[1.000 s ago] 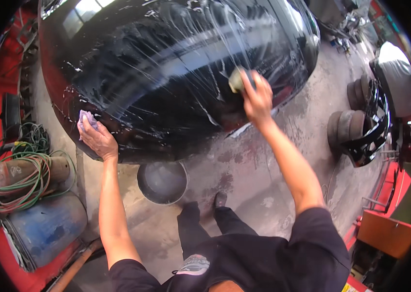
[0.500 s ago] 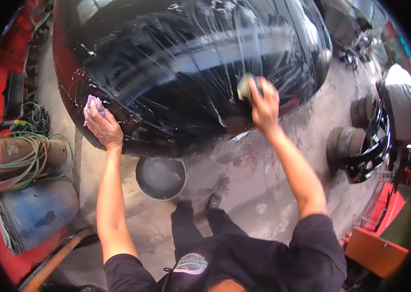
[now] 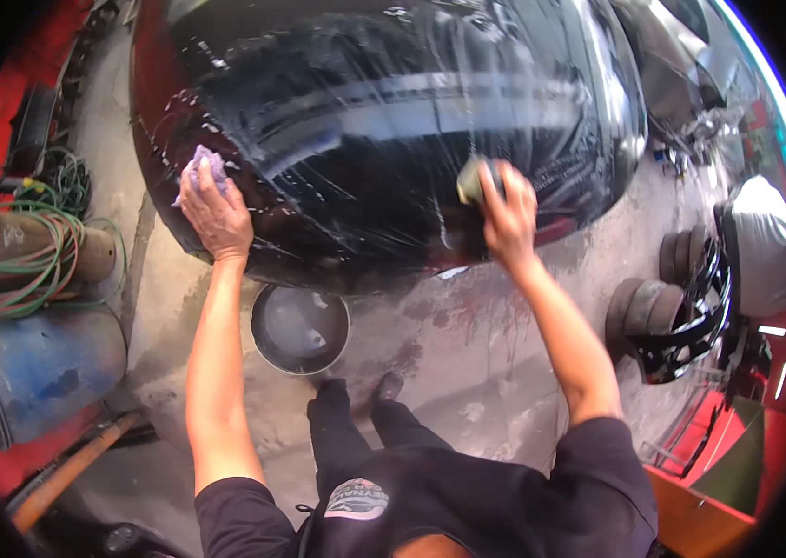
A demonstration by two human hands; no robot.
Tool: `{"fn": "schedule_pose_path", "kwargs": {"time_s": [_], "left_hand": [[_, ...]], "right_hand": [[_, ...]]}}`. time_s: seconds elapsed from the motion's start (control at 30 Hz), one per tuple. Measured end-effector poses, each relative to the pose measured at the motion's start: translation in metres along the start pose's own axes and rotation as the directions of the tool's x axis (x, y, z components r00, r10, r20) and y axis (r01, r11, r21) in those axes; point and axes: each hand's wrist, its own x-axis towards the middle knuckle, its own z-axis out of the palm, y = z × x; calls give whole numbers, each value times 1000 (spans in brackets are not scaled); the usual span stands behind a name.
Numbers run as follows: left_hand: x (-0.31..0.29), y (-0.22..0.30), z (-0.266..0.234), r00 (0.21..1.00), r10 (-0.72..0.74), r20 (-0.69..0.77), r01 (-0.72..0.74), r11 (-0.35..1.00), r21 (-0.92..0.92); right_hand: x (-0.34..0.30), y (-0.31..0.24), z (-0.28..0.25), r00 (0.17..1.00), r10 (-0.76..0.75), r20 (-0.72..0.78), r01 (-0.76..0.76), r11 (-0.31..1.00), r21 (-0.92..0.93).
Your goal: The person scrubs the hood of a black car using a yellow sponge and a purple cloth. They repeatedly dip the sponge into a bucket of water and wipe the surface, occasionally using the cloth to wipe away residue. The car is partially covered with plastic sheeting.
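Observation:
A dark, glossy car panel (image 3: 346, 209), wet and streaked with whitish suds, curves across the upper middle. On its left part my left hand (image 3: 216, 219) grips a crumpled purple cloth (image 3: 210, 166) against the surface, fingers bent over it. Farther right, my right hand (image 3: 510, 212) is closed around a pale yellow-green sponge (image 3: 470, 182) with a darker back, pressed to the panel. Part of the sponge is hidden by the fingers. Both arms reach forward, well apart.
A dark round bucket (image 3: 301, 330) of water stands on the concrete floor by my feet, below the panel's near edge. At left are a hose-wrapped cylinder (image 3: 95, 253) and a blue drum (image 3: 58, 367). Wheels (image 3: 639, 312) and a black bumper part (image 3: 690, 344) lie at right.
My left hand with the purple cloth has moved a little away from me and rightward over the panel. The right hand with the sponge has come slightly nearer. The whole view has shifted somewhat.

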Motion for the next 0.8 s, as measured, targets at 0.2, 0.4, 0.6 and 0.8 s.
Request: {"fn": "schedule_pose_path", "kwargs": {"time_s": [0.2, 0.4, 0.6, 0.8], "left_hand": [[2, 3, 7, 1000, 18, -5, -18, 998, -61], [-3, 2, 6, 999, -5, 34, 6, 1000, -28], [3, 3, 4, 1000, 5, -18, -6, 999, -48], [1, 17, 15, 1000, 12, 5, -11, 996, -83]], "right_hand": [[177, 21, 47, 986, -145, -83, 143, 989, -31], [216, 8, 81, 993, -84, -85, 85, 996, 13], [11, 16, -6, 988, -139, 68, 135, 989, 62], [260, 82, 43, 997, 67, -48, -62, 994, 93]]}}
